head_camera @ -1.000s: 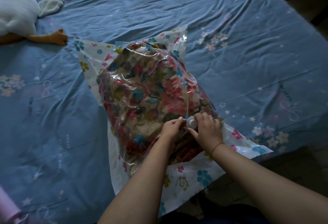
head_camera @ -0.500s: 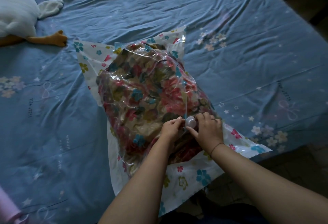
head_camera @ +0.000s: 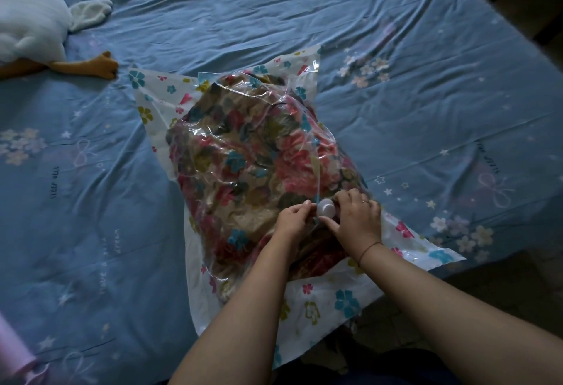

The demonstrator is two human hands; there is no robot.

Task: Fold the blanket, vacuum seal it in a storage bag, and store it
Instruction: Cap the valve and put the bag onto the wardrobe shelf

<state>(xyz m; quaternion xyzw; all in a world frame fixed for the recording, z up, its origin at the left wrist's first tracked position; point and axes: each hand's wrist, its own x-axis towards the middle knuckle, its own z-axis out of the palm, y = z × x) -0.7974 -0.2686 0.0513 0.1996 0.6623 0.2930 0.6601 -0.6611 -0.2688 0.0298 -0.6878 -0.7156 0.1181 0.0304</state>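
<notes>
Little changed: left hand (head_camera: 293, 217) and right hand (head_camera: 356, 220) still pinch the valve cap (head_camera: 326, 208) atop the bagged blanket (head_camera: 249, 168), vacuuming pending.

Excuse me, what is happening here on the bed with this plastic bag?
A person is packing a floral red and brown blanket inside a clear plastic storage bag with flower print, which lies on the bed's blue sheet. Both hands work at the round white valve cap on top of the bag: the left hand pinches beside it, the right hand has its fingers around it. The bag looks puffy, not yet flattened.
</notes>
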